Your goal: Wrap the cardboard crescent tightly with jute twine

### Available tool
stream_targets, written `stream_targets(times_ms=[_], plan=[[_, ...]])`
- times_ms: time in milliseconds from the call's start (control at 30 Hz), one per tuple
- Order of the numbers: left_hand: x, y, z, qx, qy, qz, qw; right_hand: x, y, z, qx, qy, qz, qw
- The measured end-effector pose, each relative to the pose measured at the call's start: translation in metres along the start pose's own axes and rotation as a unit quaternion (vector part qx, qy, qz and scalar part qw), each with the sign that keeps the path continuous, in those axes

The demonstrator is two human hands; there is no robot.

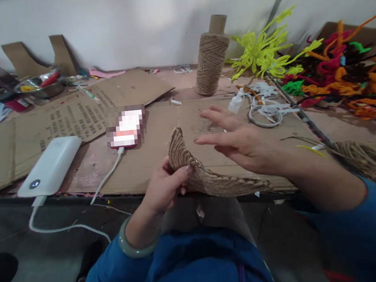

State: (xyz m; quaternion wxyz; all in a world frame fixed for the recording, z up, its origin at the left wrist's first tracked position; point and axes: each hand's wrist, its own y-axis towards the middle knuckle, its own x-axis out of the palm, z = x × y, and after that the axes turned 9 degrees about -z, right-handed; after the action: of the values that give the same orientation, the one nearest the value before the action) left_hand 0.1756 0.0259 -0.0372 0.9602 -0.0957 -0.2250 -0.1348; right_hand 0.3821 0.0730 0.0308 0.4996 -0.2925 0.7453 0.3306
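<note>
A curved piece of coiled brown twine (218, 181) hangs over the front edge of the table, with ridged rows and a raised left end. My left hand (168, 180) grips it near that end, thumb on top and fingers behind. Above its right part is my right hand (241, 142), fingers spread and holding nothing. Flat cardboard (159, 121) lies beneath both hands. Beyond them an upright spool of twine (212, 61) stands near the wall.
A white power bank (50, 165) and a phone (128, 126) with cables lie on the left. Clear bottle (236, 102), white loops (267, 113), loose twine (366, 159), yellow-green (262, 52) and orange pipe-cleaner flowers (355, 85) are right. A metal bowl (41, 87) sits back left.
</note>
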Motion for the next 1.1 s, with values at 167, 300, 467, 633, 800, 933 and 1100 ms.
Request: stream_targets(times_ms=[167, 300, 467, 633, 800, 933, 1100], plan=[[0.004, 0.001, 0.003, -0.006, 0.015, 0.006, 1.0, -0.004, -0.028, 0.007, -0.018, -0.006, -0.087, 0.996], [0.006, 0.002, 0.004, -0.008, 0.034, -0.018, 0.999, -0.025, -0.085, 0.011, 0.092, -0.08, -0.028, 0.992], [0.006, 0.004, 0.002, 0.004, 0.042, -0.011, 0.999, -0.02, -0.085, -0.028, 0.182, -0.083, 0.086, 0.976], [0.004, 0.003, -0.003, -0.006, 0.037, -0.001, 0.999, 0.013, -0.043, -0.051, 0.103, -0.036, 0.048, 0.993], [0.002, 0.004, -0.009, 0.012, 0.042, -0.003, 0.999, 0.013, -0.036, -0.052, 0.129, -0.092, 0.033, 0.987], [0.002, 0.005, -0.011, 0.051, 0.061, -0.02, 0.997, 0.008, -0.034, -0.055, 0.119, -0.098, 0.013, 0.988], [0.002, 0.006, -0.012, 0.072, 0.076, -0.023, 0.994, 0.019, -0.028, -0.054, 0.112, -0.047, 0.006, 0.993]])
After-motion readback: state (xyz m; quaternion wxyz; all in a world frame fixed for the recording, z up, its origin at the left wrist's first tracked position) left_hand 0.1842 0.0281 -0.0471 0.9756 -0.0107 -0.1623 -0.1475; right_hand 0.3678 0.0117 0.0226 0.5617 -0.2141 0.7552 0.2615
